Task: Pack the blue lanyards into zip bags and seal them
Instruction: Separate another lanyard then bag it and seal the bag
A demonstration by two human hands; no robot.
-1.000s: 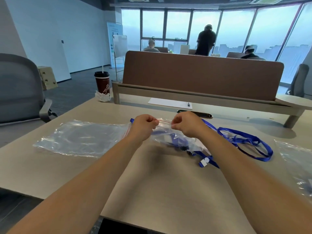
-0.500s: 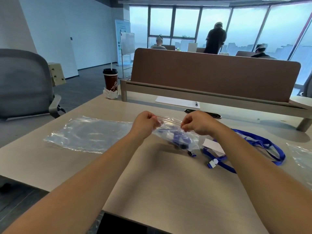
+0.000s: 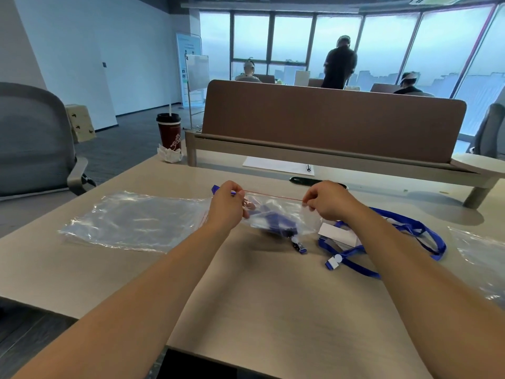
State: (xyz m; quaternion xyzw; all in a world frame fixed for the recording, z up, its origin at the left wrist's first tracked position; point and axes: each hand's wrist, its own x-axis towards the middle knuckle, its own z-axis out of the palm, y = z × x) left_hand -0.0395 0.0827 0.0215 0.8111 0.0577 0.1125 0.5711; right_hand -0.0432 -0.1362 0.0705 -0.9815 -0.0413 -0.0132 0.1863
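Note:
A clear zip bag (image 3: 276, 214) with a red seal line hangs just above the desk, with a folded blue lanyard (image 3: 273, 218) inside it. My left hand (image 3: 228, 205) pinches the left end of the seal and my right hand (image 3: 326, 202) pinches the right end, stretching it taut. A metal clip (image 3: 299, 248) pokes out under the bag. A loose blue lanyard (image 3: 404, 236) with a white card lies to the right, partly under my right forearm. A pile of empty zip bags (image 3: 136, 220) lies flat at the left.
More clear bags (image 3: 481, 258) sit at the right edge of the desk (image 3: 273, 310). A coffee cup (image 3: 169, 131) stands at the far left corner. Paper with a pen (image 3: 278, 165) lies under the brown divider (image 3: 328, 119). A grey chair (image 3: 32, 143) stands left. People work behind.
My hands have slid apart along the red seal, the right one moving right, so the bag's top is now stretched wide. The view has shifted slightly.

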